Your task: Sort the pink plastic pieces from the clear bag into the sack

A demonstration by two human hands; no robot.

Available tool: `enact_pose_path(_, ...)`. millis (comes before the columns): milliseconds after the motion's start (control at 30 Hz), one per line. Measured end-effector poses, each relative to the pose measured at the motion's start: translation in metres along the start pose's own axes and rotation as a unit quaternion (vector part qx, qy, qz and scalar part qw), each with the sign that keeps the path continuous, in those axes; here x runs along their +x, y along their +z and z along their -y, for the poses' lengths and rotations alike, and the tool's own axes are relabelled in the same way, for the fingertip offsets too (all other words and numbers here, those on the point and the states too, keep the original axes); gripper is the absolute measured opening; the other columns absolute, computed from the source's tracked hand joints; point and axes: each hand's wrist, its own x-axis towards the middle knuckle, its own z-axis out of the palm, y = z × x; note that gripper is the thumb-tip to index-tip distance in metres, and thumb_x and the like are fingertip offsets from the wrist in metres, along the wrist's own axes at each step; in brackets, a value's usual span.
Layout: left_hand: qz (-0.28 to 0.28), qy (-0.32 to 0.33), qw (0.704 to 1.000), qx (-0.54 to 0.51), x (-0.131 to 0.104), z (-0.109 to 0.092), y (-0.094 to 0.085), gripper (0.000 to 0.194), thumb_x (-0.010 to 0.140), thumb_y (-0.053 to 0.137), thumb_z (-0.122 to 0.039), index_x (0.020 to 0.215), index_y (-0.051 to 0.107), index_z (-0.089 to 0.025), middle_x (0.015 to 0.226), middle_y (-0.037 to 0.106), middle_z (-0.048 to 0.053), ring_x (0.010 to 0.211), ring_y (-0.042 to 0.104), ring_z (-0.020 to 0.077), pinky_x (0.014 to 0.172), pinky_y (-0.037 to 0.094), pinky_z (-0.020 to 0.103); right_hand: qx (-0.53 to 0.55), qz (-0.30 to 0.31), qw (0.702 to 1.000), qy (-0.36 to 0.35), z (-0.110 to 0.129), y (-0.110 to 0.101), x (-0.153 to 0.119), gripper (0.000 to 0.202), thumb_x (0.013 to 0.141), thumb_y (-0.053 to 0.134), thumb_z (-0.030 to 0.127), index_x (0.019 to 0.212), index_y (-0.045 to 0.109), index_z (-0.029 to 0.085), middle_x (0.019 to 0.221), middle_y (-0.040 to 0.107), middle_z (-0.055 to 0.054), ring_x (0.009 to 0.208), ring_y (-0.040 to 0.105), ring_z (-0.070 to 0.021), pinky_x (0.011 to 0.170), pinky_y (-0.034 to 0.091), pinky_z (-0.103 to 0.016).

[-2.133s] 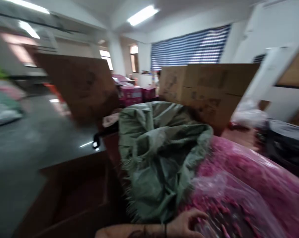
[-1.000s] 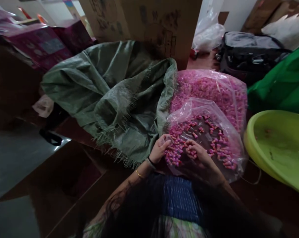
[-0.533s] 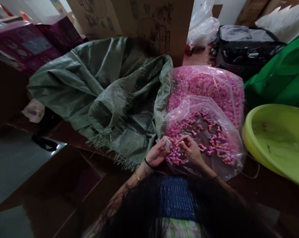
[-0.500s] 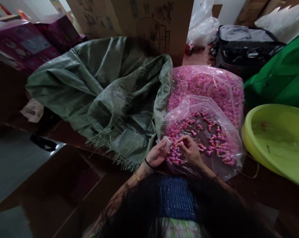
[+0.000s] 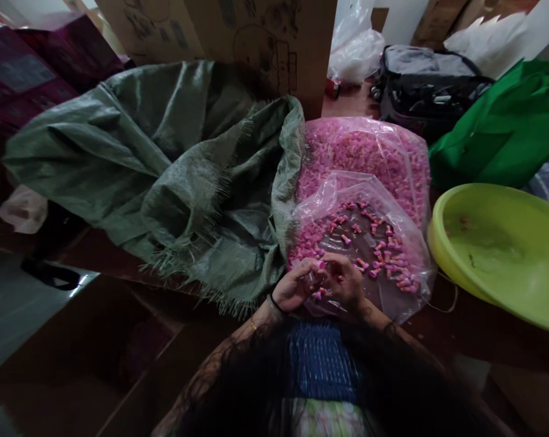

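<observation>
Bringing both grips together above loose pink pieces (image 5: 395, 260), I hold my left hand (image 5: 293, 290) palm up and half curled, with my right hand (image 5: 347, 284) bent in against its fingertips. One small pink piece (image 5: 320, 265) shows where they meet, probably kept there so both sets of fingers can reach it; I cannot tell which hand clamps it, or whether either grip is fully closed. The clear plastic bag (image 5: 370, 185) lies spread under the scattered pieces, likely to keep them within easy reach and off the reddish tabletop (image 5: 347, 108). Behind it sits the packed pink mass (image 5: 361, 144), seen through shiny film. A crumpled green woven sack (image 5: 178, 176) lies along its left side, its folds hiding whatever is inside. To the right, a yellow-green basin (image 5: 506, 243) runs out of frame, with a few specks too small to name, beside a green bag (image 5: 497, 133), also cut off. My right fingers' undersides are hidden, and dark hair (image 5: 238, 388) and shadow obscure my forearms.
</observation>
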Motion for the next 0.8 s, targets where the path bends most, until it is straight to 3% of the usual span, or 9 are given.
enact_pose_path(67, 0.04, 0.014, 0.996, 0.084, 0.0, 0.0, 0.0, 0.032, 0.071, 0.079, -0.03, 0.085, 0.055, -0.014, 0.071, 0.06, -0.001, 0.058, 0.057, 0.0088, 0.053, 0.046, 0.019, 0.025, -0.004, 0.999, 0.024, 0.002, -0.004, 0.001, 0.019, 0.086, 0.063, 0.028, 0.104, 0.06, 0.023, 0.101, 0.068, -0.005, 0.069, 0.063, -0.0127, 0.064, 0.053, -0.026)
enact_pose_path(133, 0.07, 0.036, 0.982, 0.169, 0.001, -0.001, 0.0, 0.033, 0.071, 0.078, -0.033, 0.082, 0.053, -0.014, 0.067, 0.056, -0.003, 0.051, 0.052, 0.0067, 0.047, 0.04, 0.018, 0.041, 0.026, 0.999, 0.023, 0.004, -0.01, 0.006, 0.012, 0.087, 0.061, 0.026, 0.099, 0.063, 0.022, 0.097, 0.069, -0.005, 0.083, 0.066, -0.0164, 0.075, 0.055, -0.03)
enact_pose_path(233, 0.067, 0.067, 0.962, 0.255, -0.001, -0.004, 0.0, 0.035, 0.076, 0.073, -0.041, 0.091, 0.056, -0.014, 0.069, 0.057, -0.002, 0.05, 0.051, 0.0064, 0.047, 0.038, 0.018, 0.019, 0.077, 0.997, -0.003, 0.007, -0.02, 0.014, 0.014, 0.09, 0.057, 0.024, 0.098, 0.068, 0.022, 0.102, 0.068, -0.007, 0.101, 0.064, -0.0188, 0.088, 0.053, -0.033)
enact_pose_path(400, 0.044, 0.14, 0.941, 0.307, 0.001, 0.001, -0.002, 0.039, 0.077, 0.071, -0.044, 0.094, 0.059, -0.011, 0.061, 0.049, -0.004, 0.049, 0.04, 0.0037, 0.047, 0.03, 0.017, -0.01, 0.115, 0.993, -0.006, 0.012, -0.025, 0.016, 0.022, 0.092, 0.054, 0.023, 0.107, 0.069, 0.024, 0.118, 0.066, -0.008, 0.111, 0.062, -0.018, 0.094, 0.051, -0.032)
enact_pose_path(567, 0.032, 0.171, 0.932, 0.318, 0.018, 0.014, -0.005, 0.042, 0.074, 0.073, -0.047, 0.089, 0.059, -0.01, 0.06, 0.048, -0.004, 0.05, 0.036, 0.0038, 0.05, 0.03, 0.018, 0.041, 0.197, 0.976, 0.086, 0.004, -0.017, 0.025, 0.019, 0.089, 0.057, 0.025, 0.102, 0.071, 0.025, 0.111, 0.07, -0.005, 0.103, 0.065, -0.0188, 0.09, 0.052, -0.033)
enact_pose_path(633, 0.026, 0.179, 0.924, 0.336, 0.023, 0.009, -0.005, 0.041, 0.074, 0.073, -0.046, 0.092, 0.061, -0.011, 0.068, 0.056, -0.001, 0.056, 0.045, 0.0063, 0.055, 0.037, 0.019, 0.151, 0.192, 0.95, 0.197, -0.01, -0.018, 0.034, 0.018, 0.086, 0.062, 0.031, 0.099, 0.071, 0.024, 0.093, 0.072, -0.003, 0.078, 0.067, -0.0147, 0.073, 0.055, -0.027)
enact_pose_path(700, 0.026, 0.18, 0.915, 0.361, 0.025, -0.003, -0.005, 0.037, 0.074, 0.074, -0.042, 0.092, 0.064, -0.011, 0.077, 0.062, 0.003, 0.066, 0.053, 0.0098, 0.062, 0.042, 0.021, 0.283, 0.116, 0.894, 0.328, -0.03, -0.024, 0.045, 0.021, 0.083, 0.065, 0.039, 0.096, 0.07, 0.023, 0.074, 0.068, 0.001, 0.054, 0.058, -0.0089, 0.052, 0.05, -0.021)
enact_pose_path(800, 0.012, 0.175, 0.918, 0.354, 0.025, -0.021, -0.008, 0.035, 0.075, 0.074, -0.035, 0.1, 0.066, -0.012, 0.084, 0.065, 0.005, 0.068, 0.055, 0.0106, 0.062, 0.044, 0.021, 0.42, -0.008, 0.798, 0.433, -0.056, -0.043, 0.058, 0.023, 0.083, 0.063, 0.045, 0.085, 0.064, 0.022, 0.071, 0.066, 0.001, 0.056, 0.059, -0.0094, 0.051, 0.052, -0.021)
